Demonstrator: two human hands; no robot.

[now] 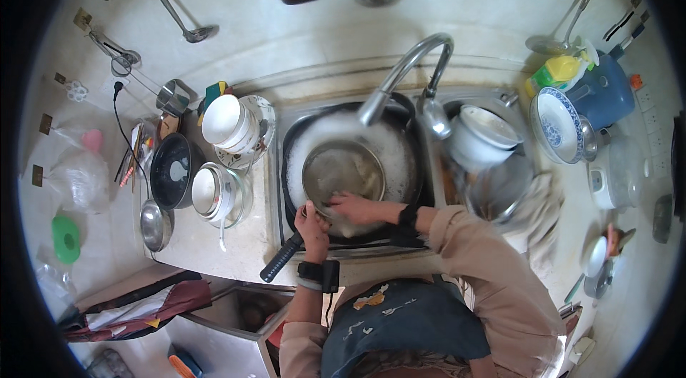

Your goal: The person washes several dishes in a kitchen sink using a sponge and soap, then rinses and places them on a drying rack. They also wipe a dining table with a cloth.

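Note:
In the left sink basin lies a large dark wok (412, 185) with white suds in it; its black ribbed handle (282, 258) sticks out over the front edge. A round metal bowl (343, 161) is held inside the wok, with cloudy water or foam in it. My left hand (312, 225) grips the bowl's near rim, thumb up. My right hand (353, 208) reaches into the bowl from the right, fingers low against its inside. Whether those fingers hold anything is hidden by blur and foam. The chrome faucet (394, 75) arches over the wok's far side.
Stacked white bowls (222, 121), a black bowl (174, 171) and a metal ladle (155, 225) crowd the left counter. The right basin holds white crockery (479, 145) and a metal pot (498, 190). A patterned bowl (554, 123) and a beige cloth (541, 212) lie further right.

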